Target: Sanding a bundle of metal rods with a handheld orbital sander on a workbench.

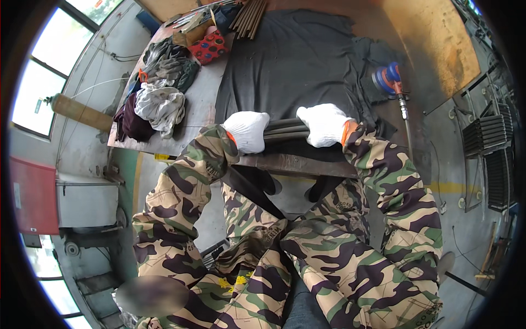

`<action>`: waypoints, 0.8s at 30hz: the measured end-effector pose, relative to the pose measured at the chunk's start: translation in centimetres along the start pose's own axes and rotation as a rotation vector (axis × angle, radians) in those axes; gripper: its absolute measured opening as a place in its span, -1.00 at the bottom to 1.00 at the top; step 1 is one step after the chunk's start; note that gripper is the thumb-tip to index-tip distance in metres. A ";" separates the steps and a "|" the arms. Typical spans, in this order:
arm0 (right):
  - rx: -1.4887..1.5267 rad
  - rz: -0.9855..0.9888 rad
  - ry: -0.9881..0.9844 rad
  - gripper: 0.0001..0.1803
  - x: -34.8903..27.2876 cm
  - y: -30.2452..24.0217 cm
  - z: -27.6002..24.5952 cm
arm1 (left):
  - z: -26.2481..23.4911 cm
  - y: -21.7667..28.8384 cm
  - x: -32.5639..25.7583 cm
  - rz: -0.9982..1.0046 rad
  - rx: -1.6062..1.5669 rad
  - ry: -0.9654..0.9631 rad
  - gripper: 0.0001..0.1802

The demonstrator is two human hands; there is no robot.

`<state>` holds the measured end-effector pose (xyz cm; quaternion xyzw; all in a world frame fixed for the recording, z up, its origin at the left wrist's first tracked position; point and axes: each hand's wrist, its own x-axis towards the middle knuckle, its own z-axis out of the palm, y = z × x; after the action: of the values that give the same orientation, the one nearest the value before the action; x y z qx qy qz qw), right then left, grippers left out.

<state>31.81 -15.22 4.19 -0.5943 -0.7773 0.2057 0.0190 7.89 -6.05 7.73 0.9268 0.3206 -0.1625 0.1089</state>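
Observation:
Both my hands wear white knit gloves. My left hand (pixel 247 130) and my right hand (pixel 324 124) each grip one bundle of dark metal rods (pixel 285 130) lying crosswise at the near edge of the workbench (pixel 203 98). The rods rest on a black cloth (pixel 296 60) spread over the bench top. My sleeves and trousers are camouflage patterned.
A pile of grey gloves and rags (pixel 161 82) lies at the bench's left. A red dotted bag (pixel 208 46) and more rods (pixel 249 16) sit at the far end. A blue and orange sander (pixel 388 79) with hose lies right. Black metal racks (pixel 487 148) stand far right.

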 end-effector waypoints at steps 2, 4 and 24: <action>0.007 0.012 0.024 -0.57 -1.7 1.1 -0.4 | -0.3 1.3 1.4 0.027 0.004 -0.047 -0.54; 0.040 0.018 0.043 -0.59 -2.3 2.0 0.3 | -0.5 1.9 1.4 0.043 -0.006 -0.009 -0.50; 0.617 -0.111 0.986 -0.65 -6.3 5.7 -5.2 | -8.5 8.0 -3.1 0.664 0.211 1.213 -0.58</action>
<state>40.32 -18.41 8.33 -0.5452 -0.6107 0.1202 0.5616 12.61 -11.30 17.49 0.9084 0.0070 0.3953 -0.1361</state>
